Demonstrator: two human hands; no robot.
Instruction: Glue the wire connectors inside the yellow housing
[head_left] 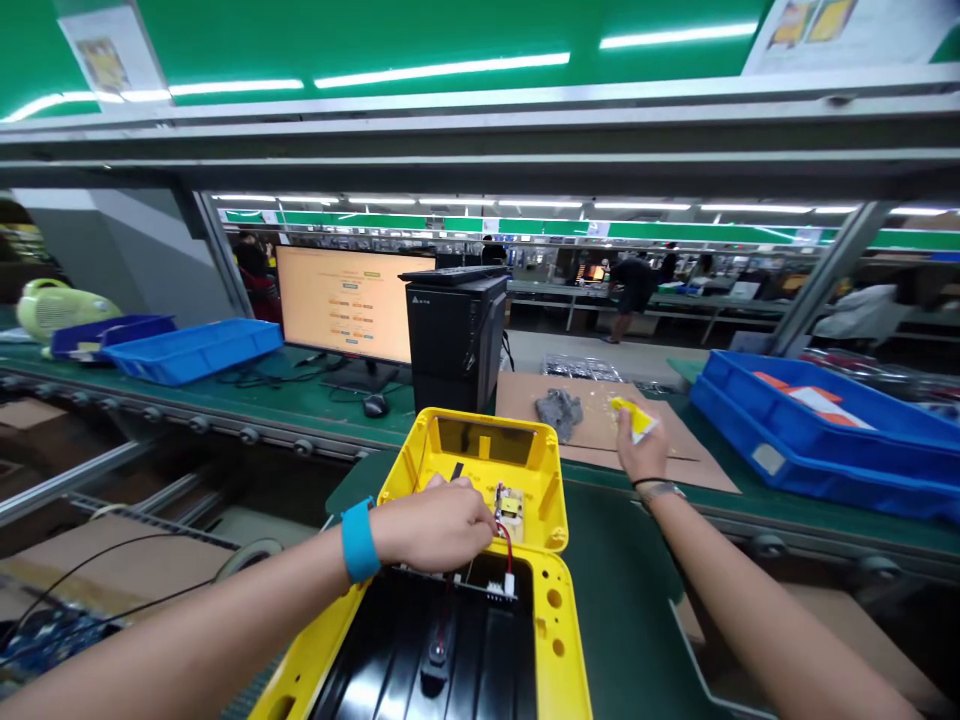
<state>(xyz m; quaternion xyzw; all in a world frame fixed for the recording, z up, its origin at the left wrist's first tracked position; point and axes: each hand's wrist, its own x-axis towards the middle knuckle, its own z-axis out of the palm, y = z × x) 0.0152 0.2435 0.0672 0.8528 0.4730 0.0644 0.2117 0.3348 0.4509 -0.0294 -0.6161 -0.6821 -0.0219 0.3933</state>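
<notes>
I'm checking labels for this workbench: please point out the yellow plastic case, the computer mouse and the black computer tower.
Yellow plastic case [541,508]: head view, inside of its far half.
Computer mouse [375,405]: head view, top shell.
Black computer tower [439,350]: head view, front panel.

I'm on a factory floor here, conveyor rollers by my bench, blue bins alongside, more workbenches stretching away beyond.

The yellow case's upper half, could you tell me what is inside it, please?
A small board, a red wire and a black strip show; whatever the left hand covers is hidden.
</notes>
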